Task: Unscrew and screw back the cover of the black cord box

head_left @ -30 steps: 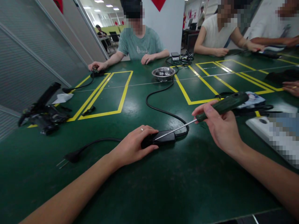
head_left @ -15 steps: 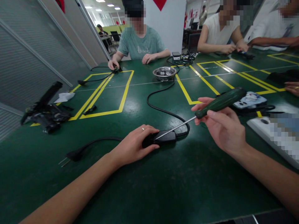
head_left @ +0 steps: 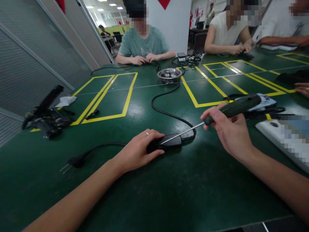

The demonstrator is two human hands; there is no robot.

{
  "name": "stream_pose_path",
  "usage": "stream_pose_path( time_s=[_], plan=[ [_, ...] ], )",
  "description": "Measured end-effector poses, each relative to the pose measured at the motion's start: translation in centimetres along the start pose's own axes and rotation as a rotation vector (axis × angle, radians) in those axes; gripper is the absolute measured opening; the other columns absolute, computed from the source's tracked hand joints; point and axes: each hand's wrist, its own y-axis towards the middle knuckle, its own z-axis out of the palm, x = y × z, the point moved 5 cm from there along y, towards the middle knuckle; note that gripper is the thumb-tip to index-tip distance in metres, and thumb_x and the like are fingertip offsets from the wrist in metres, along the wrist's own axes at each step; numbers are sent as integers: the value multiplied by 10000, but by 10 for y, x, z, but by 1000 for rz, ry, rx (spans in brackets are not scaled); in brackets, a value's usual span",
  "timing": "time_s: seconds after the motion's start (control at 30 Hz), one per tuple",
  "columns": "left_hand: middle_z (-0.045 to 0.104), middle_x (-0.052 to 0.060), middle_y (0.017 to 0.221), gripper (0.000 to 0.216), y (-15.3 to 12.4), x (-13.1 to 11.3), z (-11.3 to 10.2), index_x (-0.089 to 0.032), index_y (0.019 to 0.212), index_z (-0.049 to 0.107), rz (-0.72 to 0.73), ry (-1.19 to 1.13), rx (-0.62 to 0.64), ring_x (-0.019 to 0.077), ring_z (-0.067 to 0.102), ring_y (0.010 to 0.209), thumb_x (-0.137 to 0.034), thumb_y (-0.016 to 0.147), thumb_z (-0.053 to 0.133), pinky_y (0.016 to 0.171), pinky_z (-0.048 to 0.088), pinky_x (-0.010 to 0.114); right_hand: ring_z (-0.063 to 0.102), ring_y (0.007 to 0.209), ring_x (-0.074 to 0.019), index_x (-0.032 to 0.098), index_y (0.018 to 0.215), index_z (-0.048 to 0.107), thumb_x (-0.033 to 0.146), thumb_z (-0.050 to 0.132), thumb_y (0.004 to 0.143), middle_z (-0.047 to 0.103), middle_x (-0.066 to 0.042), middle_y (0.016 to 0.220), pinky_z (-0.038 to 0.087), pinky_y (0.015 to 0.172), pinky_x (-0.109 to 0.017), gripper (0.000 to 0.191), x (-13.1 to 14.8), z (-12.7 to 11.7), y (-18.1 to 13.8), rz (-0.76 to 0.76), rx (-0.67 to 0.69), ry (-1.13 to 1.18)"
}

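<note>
My left hand [head_left: 138,149] is closed around the left end of a black power adapter [head_left: 172,141], pressing it to the green table. Between thumb and fingers of my right hand [head_left: 231,132] is a screwdriver [head_left: 238,106] with a dark green handle and a thin metal shaft. The shaft slants down to the left, its tip on the adapter beside my left fingers. Exactly what the tip touches is too small to tell. A black cord [head_left: 166,112] leaves the adapter's right end. On the left, another cord ends in a two-pin plug [head_left: 77,161].
A metal bowl [head_left: 169,75] holding small dark parts stands beyond the adapter. Black gear [head_left: 49,117] lies at the left, and a phone [head_left: 265,102] and a white device [head_left: 277,132] lie at the right. Several people sit around the table.
My right-hand fingers have shifted round the screwdriver handle, which has turned slightly. My left hand has stayed put. The person opposite has brought both hands together, drawing a cord off the left taped area.
</note>
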Motion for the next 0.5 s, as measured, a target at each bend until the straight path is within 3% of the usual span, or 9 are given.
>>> stream_pose_path(
  time_s=[0.2,0.33,0.5],
  plan=[
    [566,80,1234,426,0,2,0,-241,1294,474,-6,-3,7,226,551,1127,-382,908,587,992,472,428,601,719,-149,256,931,625,334,620,870,645,-18,895,510,577,-303,99,-5,3,-3,48,-16,137],
    [572,87,1225,427,0,1,-1,-239,1287,481,0,5,5,238,551,1127,-392,903,590,981,478,430,602,709,-156,262,1032,629,253,538,861,654,-29,955,508,610,-334,194,-6,4,-5,115,34,237],
    [575,90,1219,415,0,0,-1,-235,1284,483,-1,9,5,235,557,1114,-390,910,577,971,483,429,573,676,-126,240,994,659,244,612,849,642,-21,922,479,582,-290,152,-9,1,-4,146,-36,177]
  ],
)
